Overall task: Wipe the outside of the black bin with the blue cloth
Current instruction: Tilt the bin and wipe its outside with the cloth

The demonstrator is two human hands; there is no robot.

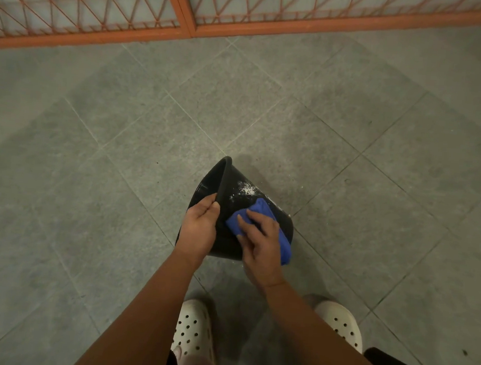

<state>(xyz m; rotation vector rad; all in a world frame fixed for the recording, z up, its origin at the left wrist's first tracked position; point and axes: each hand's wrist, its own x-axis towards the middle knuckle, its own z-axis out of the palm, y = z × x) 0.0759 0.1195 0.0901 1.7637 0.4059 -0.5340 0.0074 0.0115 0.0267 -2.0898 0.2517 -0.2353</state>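
The black bin (238, 182) is tipped on the grey floor, its open mouth facing left and its outer wall turned up. White powdery marks (246, 189) speckle that wall. My left hand (200, 226) grips the bin's rim, thumb on the outside and fingers inside. My right hand (260, 243) lies flat on the folded blue cloth (263, 210) and presses it against the bin's outer wall, below the white marks. Part of the cloth hangs down the bin's right side.
Grey floor tiles (120, 158) spread all around the bin. An orange metal grille gate (173, 30) runs across the far side. My feet in white perforated clogs (193, 334) stand just behind the bin.
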